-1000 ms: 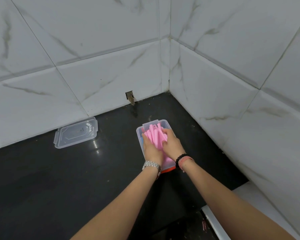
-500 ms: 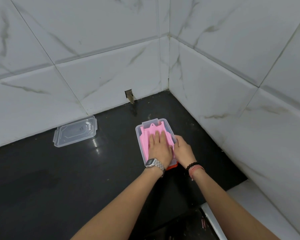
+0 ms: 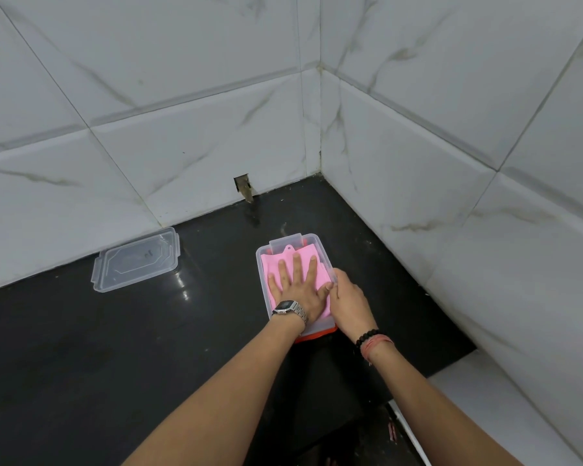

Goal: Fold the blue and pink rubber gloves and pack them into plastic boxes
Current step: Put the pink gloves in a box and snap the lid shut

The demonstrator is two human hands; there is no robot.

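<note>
A clear plastic box (image 3: pixel 262 264) stands on the black counter near the corner of the walls. Folded pink rubber gloves (image 3: pixel 274 268) lie inside it. My left hand (image 3: pixel 298 290), with a watch on the wrist, lies flat with spread fingers on top of the pink gloves. Beside it, my right hand (image 3: pixel 347 299) curls over the box's right rim, its fingertips hidden. An orange-red edge (image 3: pixel 313 337) shows under the box's near end. No blue gloves are in view.
A clear plastic lid (image 3: pixel 137 264) lies on the counter to the left, close to the back wall. Marble-tiled walls close off the back and right sides. The black counter (image 3: pixel 115 348) ends at the lower right, where a white surface (image 3: pixel 485 398) begins.
Both hands were bunched over upright pink glove fingers. Now the gloves lie flat, my left hand is spread on them, and my right hand has shifted to the box's right rim.
</note>
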